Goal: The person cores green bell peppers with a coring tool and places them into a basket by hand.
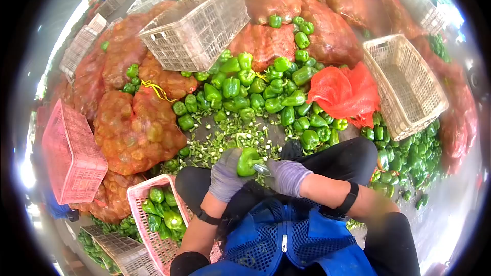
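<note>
My left hand [226,175], in a pale purple-grey glove, is closed round a green bell pepper [247,161] above my lap. My right hand [288,177], gloved the same way, grips a small tool with a shiny metal blade [262,169]. The blade meets the pepper's right side; its handle is hidden in my fist, so its exact kind is unclear. Cut stem pieces [232,137] litter the floor just beyond my hands. Behind them lies a heap of green bell peppers [271,89].
A pink crate [134,194] partly filled with peppers stands at my left. Full orange mesh sacks [130,133] lie left and at the back. A white crate [176,46] rests on them, a beige crate [437,105] stands right, and a red mesh bag [342,92] lies beside the heap.
</note>
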`<action>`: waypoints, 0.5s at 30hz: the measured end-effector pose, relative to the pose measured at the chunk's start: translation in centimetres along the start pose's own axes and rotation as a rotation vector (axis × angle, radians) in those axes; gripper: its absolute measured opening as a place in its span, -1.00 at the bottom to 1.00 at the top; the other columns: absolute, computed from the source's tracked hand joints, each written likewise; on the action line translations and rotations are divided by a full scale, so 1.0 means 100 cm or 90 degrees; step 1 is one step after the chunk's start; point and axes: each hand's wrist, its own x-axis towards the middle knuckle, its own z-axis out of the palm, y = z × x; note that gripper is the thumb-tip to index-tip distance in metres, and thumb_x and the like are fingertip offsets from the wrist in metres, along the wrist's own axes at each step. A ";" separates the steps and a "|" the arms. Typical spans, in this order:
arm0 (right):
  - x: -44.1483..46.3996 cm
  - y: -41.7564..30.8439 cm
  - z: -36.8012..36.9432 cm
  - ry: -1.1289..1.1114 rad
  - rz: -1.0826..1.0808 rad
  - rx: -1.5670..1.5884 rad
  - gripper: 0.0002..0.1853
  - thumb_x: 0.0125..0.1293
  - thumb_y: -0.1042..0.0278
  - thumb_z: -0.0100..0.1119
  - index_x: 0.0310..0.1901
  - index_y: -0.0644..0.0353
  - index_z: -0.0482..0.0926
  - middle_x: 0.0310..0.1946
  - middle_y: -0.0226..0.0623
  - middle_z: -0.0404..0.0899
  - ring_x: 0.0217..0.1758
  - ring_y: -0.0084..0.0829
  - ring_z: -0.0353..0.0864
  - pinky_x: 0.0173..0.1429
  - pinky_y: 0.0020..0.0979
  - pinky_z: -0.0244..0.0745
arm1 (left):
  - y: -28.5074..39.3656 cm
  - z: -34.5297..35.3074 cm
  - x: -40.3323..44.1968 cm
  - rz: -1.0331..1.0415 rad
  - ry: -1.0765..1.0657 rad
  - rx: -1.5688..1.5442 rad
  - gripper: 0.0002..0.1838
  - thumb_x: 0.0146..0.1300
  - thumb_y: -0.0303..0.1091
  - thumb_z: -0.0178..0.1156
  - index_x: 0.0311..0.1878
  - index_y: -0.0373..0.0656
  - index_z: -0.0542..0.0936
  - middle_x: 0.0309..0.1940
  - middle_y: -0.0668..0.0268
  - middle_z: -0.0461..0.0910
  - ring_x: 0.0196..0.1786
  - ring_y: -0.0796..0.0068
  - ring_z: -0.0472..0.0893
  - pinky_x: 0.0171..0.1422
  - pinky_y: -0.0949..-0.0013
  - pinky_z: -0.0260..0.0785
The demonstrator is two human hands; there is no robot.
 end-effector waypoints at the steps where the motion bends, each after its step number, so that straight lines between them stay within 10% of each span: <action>1: 0.004 0.002 0.004 0.005 0.005 0.037 -0.64 0.27 0.18 0.11 -0.08 0.32 0.50 -0.31 0.08 0.63 -0.18 0.06 0.64 -0.07 -0.09 0.52 | 0.000 0.003 -0.001 0.004 0.002 0.033 -0.14 -0.28 -0.17 0.57 0.14 -0.17 0.36 -0.02 0.05 0.49 -0.09 -0.02 0.57 -0.03 0.11 0.52; 6: 0.025 0.019 0.011 -0.074 0.027 0.143 -0.61 0.22 0.15 0.14 -0.05 0.30 0.54 -0.25 0.11 0.64 -0.13 0.05 0.64 -0.04 -0.12 0.52 | 0.016 0.018 -0.006 -0.034 -0.007 0.204 -0.06 -0.23 -0.23 0.56 0.28 -0.07 0.28 0.00 0.00 0.48 -0.08 -0.02 0.58 -0.02 0.08 0.53; 15: 0.002 0.020 -0.006 -0.148 -0.002 0.056 -0.54 0.24 0.11 0.14 0.01 0.33 0.46 -0.19 0.10 0.62 -0.07 0.02 0.62 0.05 -0.12 0.48 | -0.013 -0.024 0.023 -0.237 -0.460 -0.435 0.19 -0.33 -0.12 0.65 0.43 -0.13 0.18 0.22 0.19 0.43 0.28 0.31 0.41 0.40 0.28 0.23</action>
